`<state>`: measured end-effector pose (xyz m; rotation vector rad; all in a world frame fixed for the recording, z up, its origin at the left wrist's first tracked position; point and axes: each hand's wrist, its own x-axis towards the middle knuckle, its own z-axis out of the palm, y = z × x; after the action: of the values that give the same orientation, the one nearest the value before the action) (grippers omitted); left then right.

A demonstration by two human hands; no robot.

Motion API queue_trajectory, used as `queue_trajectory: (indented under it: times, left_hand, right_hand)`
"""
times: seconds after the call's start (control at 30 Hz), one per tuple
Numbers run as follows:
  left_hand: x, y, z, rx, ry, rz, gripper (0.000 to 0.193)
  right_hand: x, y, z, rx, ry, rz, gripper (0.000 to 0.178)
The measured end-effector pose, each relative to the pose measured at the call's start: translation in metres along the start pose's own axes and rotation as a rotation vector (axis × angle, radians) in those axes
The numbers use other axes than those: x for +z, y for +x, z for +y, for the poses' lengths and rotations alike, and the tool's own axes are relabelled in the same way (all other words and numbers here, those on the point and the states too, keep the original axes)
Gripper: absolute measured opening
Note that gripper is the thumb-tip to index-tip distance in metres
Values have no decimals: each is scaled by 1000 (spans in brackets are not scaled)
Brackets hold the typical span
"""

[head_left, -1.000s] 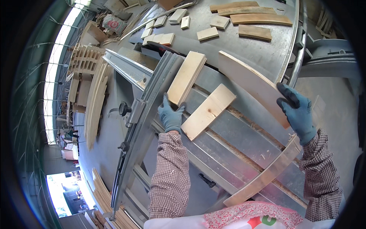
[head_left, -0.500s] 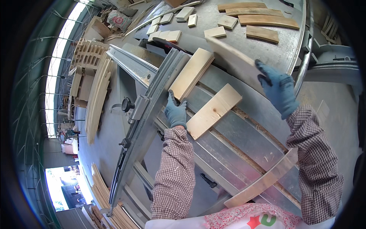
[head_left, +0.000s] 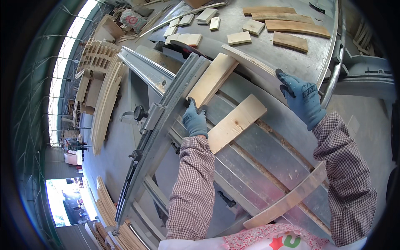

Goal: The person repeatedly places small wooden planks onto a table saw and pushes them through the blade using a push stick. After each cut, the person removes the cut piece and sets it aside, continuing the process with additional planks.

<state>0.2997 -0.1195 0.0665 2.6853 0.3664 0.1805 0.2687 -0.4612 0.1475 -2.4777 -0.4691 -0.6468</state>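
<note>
My left hand (head_left: 194,119), in a blue glove with dark fingertips, grips the near end of a pale wooden block (head_left: 214,75). This block lies slantwise against the metal fence (head_left: 173,87) and seems to have another piece beneath it. On the right, my gloved right hand (head_left: 305,99) holds the near end of a long wooden board (head_left: 256,68), which stands tilted with its narrow edge up. The board's far end is close to the block's far end; whether they touch I cannot tell. Between my hands a second pale block (head_left: 237,123) with a knot lies flat on the grooved metal table (head_left: 266,160).
A dark saw guard or blade edge (head_left: 185,48) shows behind the fence. Several small blocks (head_left: 207,16) and curved wooden strips (head_left: 298,26) lie on the far tabletop. A curved strip (head_left: 287,198) rests near me. A metal rail (head_left: 333,79) borders the right side.
The long board has tipped more upright, so its top edge shows, and its far end has come nearer the block. My left hand stays at the block; the view has shifted slightly.
</note>
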Motion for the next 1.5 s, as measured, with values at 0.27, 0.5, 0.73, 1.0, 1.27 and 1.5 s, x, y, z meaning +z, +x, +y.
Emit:
queue_trajectory:
  times: [0.27, 0.5, 0.73, 1.0, 1.27, 1.5]
  left_hand:
    - [-2, 3, 15, 63, 118, 3, 68]
    - [17, 13, 20, 120, 55, 75, 67]
    - [4, 9, 26, 83, 21, 38, 73]
    - [-31, 6, 64, 187, 403, 123, 106]
    - [-19, 67, 69, 124, 416, -83, 127]
    - [-15, 72, 70, 181, 474, -93, 127]
  right_hand:
    - [8, 19, 5, 65, -5, -60, 36]
    - [6, 30, 14, 131, -32, -69, 39]
    - [-12, 39, 25, 76, -132, -65, 39]
    - [-67, 8, 19, -18, -18, -172, 42]
    - [-56, 24, 9, 9, 34, -182, 38]
    - [-50, 23, -2, 8, -12, -189, 34]
